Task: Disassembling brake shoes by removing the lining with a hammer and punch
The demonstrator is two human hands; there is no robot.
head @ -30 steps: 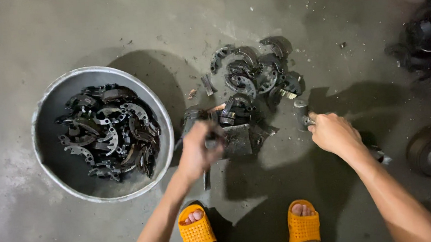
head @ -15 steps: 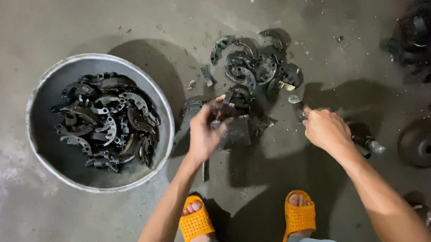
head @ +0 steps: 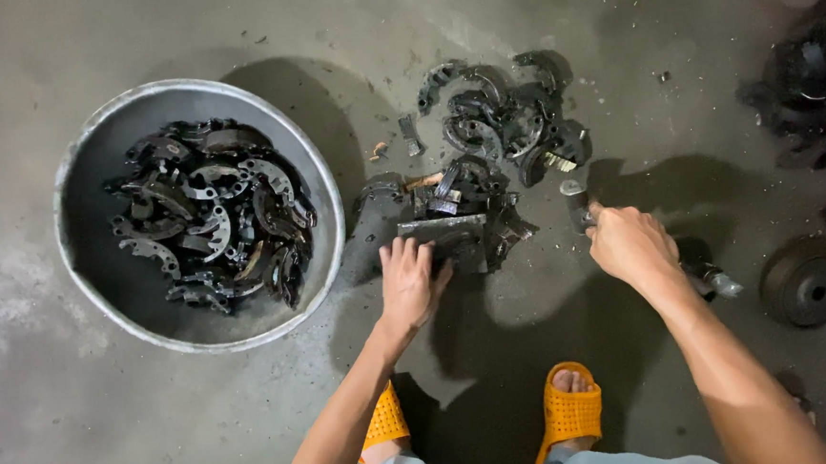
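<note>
Concrete floor [head: 534,24] lies open beyond metal block [head: 444,238] under left hand [head: 409,285].

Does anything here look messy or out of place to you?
Yes: dark curved metal parts lie loose on the concrete floor with small chips scattered around, while similar parts fill the round metal tub. The left hand presses a dark block; the right hand grips a tool.
</note>
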